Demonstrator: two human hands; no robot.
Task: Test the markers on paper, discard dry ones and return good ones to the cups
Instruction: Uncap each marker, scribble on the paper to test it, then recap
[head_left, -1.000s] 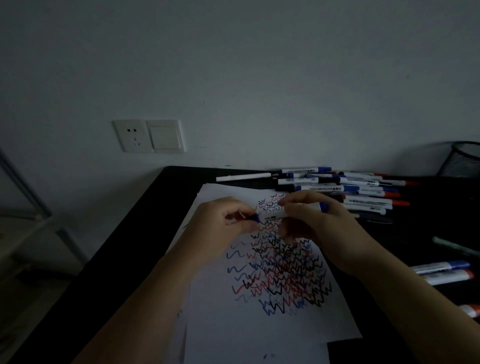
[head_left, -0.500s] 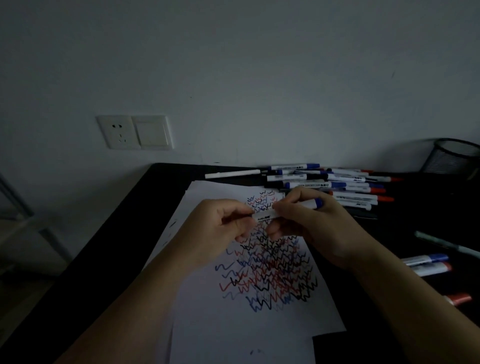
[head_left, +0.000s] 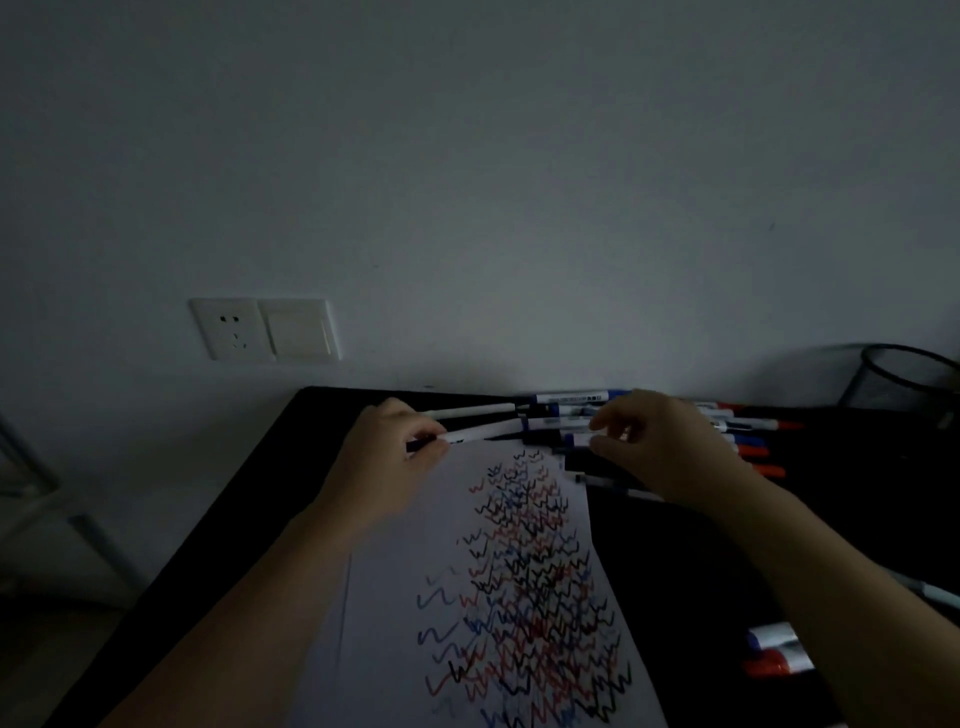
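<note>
A marker (head_left: 483, 431), pinched at its dark end by the left hand (head_left: 395, 457), lies across the paper's (head_left: 395, 623) top edge, seemingly being laid with the pile (head_left: 576, 410). The right hand (head_left: 660, 447) pinches another marker (head_left: 582, 440) there, probably next for testing.

Two bare forearms, sleeveless, hands (head_left: 395, 447) without rings

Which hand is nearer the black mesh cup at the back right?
Right. The right hand reaches into the marker pile, just left of the black mesh cup. The left hand, pinching a white marker, sits farther left.
</note>
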